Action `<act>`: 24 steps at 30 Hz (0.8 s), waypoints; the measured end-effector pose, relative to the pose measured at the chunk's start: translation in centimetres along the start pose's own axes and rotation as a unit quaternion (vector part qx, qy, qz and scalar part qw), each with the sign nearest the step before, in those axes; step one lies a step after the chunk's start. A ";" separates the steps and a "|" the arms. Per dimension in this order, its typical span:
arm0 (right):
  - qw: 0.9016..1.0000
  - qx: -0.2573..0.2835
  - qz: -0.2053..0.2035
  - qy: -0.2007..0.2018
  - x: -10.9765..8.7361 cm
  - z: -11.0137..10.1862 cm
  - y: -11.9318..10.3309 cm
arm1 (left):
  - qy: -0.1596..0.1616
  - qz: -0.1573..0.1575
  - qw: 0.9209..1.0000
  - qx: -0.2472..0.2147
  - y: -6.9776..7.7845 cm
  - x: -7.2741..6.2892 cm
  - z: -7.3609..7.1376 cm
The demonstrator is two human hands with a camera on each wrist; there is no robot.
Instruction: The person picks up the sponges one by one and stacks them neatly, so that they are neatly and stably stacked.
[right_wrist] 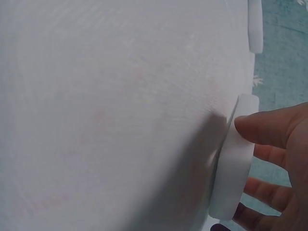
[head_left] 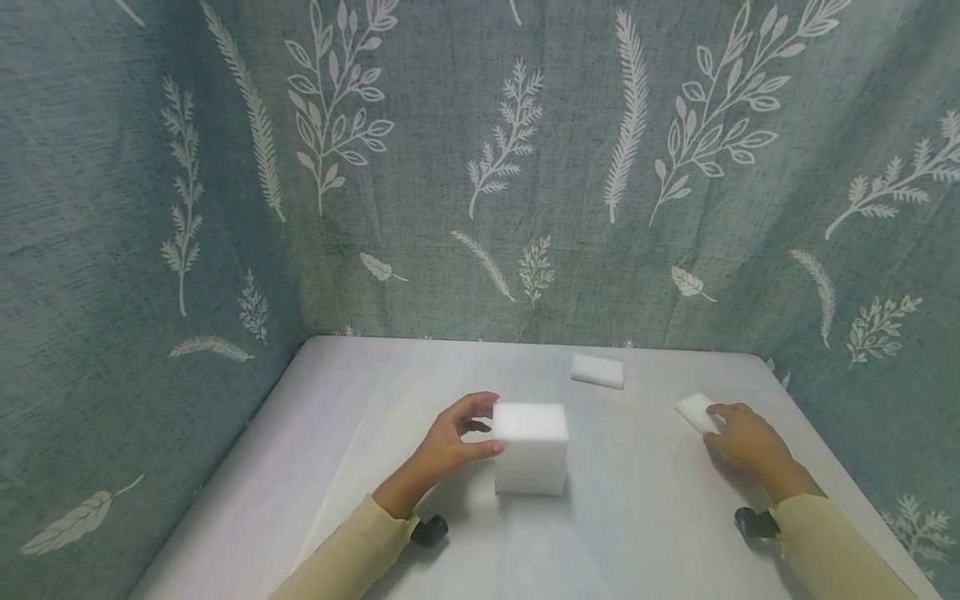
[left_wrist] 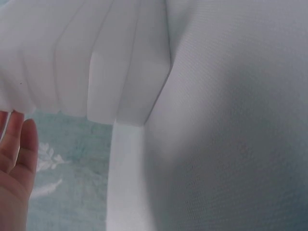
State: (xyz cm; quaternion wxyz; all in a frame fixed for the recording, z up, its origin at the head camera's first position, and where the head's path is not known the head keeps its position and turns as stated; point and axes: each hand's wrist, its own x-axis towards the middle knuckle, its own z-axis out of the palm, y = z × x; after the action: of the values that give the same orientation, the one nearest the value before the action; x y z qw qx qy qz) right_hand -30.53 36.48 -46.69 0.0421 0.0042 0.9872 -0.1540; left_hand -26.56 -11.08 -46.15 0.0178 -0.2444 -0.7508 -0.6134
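Observation:
A stack of several white sponge blocks point(head_left: 531, 468) stands on the table, its layer seams showing in the left wrist view. My left hand point(head_left: 459, 435) holds the stack's left side near the top, thumb at the front corner and fingers at the back corner. In the left wrist view, its fingertips point(left_wrist: 30, 132) meet the edge of the upper layers. Far to the right, my right hand point(head_left: 746, 437) pinches a single white sponge block point(right_wrist: 234, 168), thumb on one side and fingers on the other. That block is tilted at an angle in the head view.
Another white sponge block point(head_left: 597, 372) lies flat near the back of the white table point(head_left: 420, 367). Leaf-patterned green-blue curtains point(head_left: 450, 167) hang behind the table and along both sides. Each wrist carries a small black device point(head_left: 430, 532) beside a pale yellow sleeve.

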 end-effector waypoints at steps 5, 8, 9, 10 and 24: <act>1.000 0.004 0.001 0.000 0.2 -0.1 0.0 | 0.001 0.007 1.000 0.007 0.0 -0.1 0.0; 1.000 0.009 -0.008 0.006 0.4 -0.1 -0.1 | 0.001 0.008 1.000 0.013 0.1 -0.1 0.0; 1.000 0.012 -0.012 0.009 0.5 -0.1 -0.2 | 0.000 0.007 1.000 0.013 0.1 -0.1 0.0; 1.000 0.013 -0.019 0.011 0.5 -0.1 -0.2 | -0.001 0.006 1.000 0.013 0.1 -0.1 0.0; 0.975 0.062 -0.201 0.076 0.4 -1.6 -4.3 | -0.001 -0.018 1.000 0.014 0.1 -0.1 0.1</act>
State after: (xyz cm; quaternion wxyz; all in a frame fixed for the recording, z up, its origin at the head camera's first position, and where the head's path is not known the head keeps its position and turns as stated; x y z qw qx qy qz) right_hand -31.16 32.86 -43.95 -0.0651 -0.1799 0.9567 -0.2195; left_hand -26.44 -10.96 -46.16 0.0099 -0.2311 -0.7637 -0.6027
